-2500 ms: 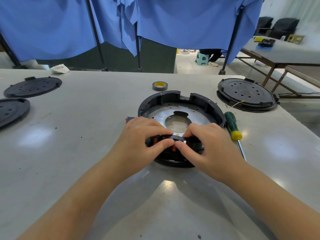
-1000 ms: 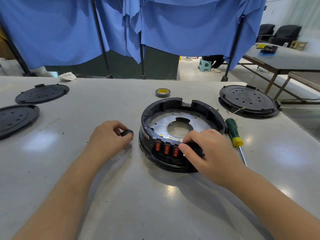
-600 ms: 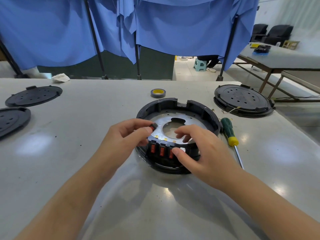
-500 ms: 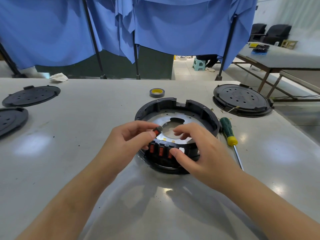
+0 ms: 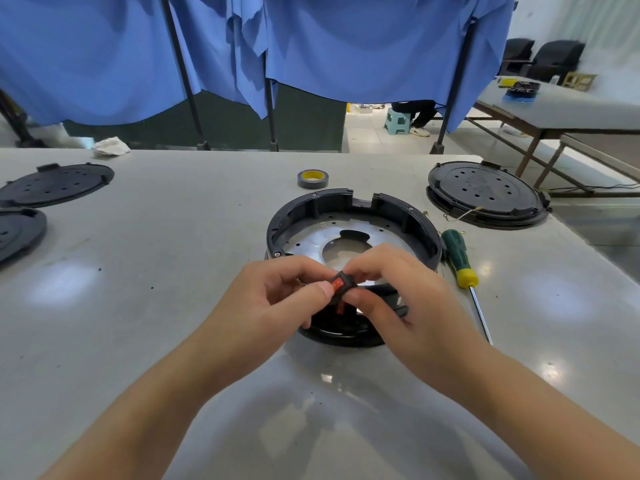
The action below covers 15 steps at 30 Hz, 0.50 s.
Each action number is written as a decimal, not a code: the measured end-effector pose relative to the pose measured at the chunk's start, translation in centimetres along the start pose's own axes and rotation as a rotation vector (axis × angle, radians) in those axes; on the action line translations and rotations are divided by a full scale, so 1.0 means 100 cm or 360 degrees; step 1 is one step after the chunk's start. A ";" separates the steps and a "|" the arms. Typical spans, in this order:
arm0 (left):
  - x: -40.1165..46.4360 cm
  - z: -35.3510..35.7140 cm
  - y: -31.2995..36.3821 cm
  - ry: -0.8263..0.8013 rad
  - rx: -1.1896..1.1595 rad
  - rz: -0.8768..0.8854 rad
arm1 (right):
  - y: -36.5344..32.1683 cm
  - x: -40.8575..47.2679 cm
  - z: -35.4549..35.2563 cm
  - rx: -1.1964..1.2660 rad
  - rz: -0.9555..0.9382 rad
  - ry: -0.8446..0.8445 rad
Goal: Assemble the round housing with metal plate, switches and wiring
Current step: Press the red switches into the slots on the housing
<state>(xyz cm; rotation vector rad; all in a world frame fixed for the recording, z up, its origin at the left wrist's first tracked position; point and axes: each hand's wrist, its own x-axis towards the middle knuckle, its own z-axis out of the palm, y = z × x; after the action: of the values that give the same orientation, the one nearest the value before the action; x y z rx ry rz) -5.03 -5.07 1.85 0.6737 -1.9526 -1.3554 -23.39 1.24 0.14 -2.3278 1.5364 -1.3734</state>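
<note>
Hands (image 5: pixel 346 299) around small red-faced black plastic switch (image 5: pixel 341 284)

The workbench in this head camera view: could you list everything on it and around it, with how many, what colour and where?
round housing: 1, black, table centre
metal plate: 1, silver, inside the housing
rocker switch: 1, red and black, pinched between both hands above the housing's near rim
screwdriver: 1, green and yellow handle, right of the housing
tape roll: 1, grey with yellow core, behind the housing
round covers: 3, black, one far right, two at left edge
rag: 1, white, far left
curtain: blue, behind the table
stool: 1, pale green, on the floor beyond
left hand: 1, pinches the switch
right hand: 1, pinches the switch
</note>
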 end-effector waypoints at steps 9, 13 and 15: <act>-0.004 0.004 0.001 0.0234 0.0304 0.0131 | 0.004 0.003 -0.003 0.0112 0.0135 -0.0111; -0.004 0.009 -0.003 0.0291 0.0313 0.0143 | 0.001 0.005 -0.009 0.0093 0.0149 -0.0134; -0.004 0.009 -0.005 0.0290 0.0293 0.0111 | 0.002 0.005 -0.016 0.0094 0.0263 -0.0236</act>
<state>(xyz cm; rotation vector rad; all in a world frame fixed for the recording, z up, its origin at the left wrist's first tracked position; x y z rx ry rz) -5.46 -4.45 1.06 0.7800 -1.9482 -1.0431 -24.55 1.37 1.36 -2.1591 1.5814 -1.1650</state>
